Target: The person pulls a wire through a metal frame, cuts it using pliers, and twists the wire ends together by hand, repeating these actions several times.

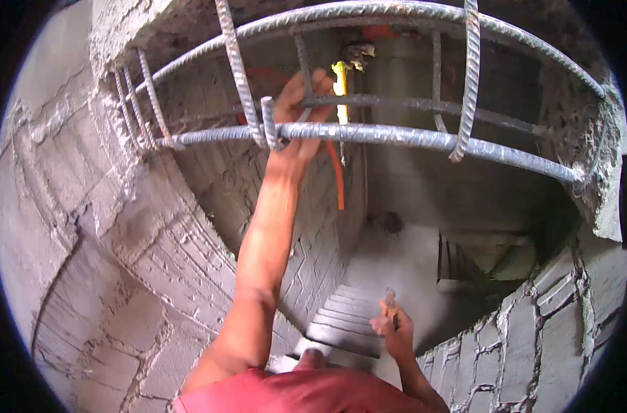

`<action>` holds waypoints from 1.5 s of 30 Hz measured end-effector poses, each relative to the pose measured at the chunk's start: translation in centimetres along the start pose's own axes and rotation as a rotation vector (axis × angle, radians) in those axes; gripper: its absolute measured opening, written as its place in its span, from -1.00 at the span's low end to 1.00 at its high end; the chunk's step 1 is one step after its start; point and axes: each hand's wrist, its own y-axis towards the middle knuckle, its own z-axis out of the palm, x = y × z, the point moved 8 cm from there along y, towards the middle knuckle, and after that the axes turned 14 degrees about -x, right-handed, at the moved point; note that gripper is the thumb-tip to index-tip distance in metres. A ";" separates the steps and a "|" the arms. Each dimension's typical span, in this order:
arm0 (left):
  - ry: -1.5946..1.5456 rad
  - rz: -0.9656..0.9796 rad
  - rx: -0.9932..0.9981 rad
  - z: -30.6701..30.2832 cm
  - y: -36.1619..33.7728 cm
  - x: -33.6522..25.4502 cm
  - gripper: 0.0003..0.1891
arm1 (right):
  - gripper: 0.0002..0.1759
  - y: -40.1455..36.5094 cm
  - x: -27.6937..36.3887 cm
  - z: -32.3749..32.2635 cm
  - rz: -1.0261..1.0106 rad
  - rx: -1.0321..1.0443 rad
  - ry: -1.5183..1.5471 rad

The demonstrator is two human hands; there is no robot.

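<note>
My left hand (303, 113) is raised behind the lower steel bar (396, 134), its fingers near a thin bar of the cage. What its fingers hold, if anything, is hidden by the bars. Just right of it hangs a yellow strip (340, 82), with an orange strip (338, 175) dangling below. Down at the lower right, my right hand (396, 330) is closed around a small tool (390, 303) with an orange handle and a metal tip pointing up.
Curved ribbed bars (368, 10) with crosspieces span the top of the view. Rough plastered brick walls (141, 330) stand on both sides. Steps (348, 313) lie far below, beside a dark opening.
</note>
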 end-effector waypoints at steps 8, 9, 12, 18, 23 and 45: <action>-0.302 -0.236 0.187 3.1 -0.1 1.7 -0.73 | -0.71 1.7 14.5 -1.6 -0.380 -0.084 -0.109; -0.321 -0.236 0.193 2.7 0.2 1.7 -0.73 | -0.71 1.7 16.2 -1.7 -0.429 -0.108 -0.103; -0.354 -0.238 0.098 2.9 -0.3 1.7 -0.77 | -0.58 1.0 20.3 -1.5 -0.633 -0.109 -0.100; -0.335 -0.170 0.065 2.9 -0.1 1.6 -0.88 | -0.53 -0.8 27.5 2.7 -0.884 -0.107 -0.092; -0.263 -0.083 0.058 1.6 -0.5 2.3 -0.83 | -0.78 -2.3 36.4 9.3 -1.055 -0.226 -0.419; 0.316 -0.381 -0.053 -1.4 -2.6 1.5 -0.55 | -0.56 9.2 47.0 20.3 -0.941 -0.175 -0.915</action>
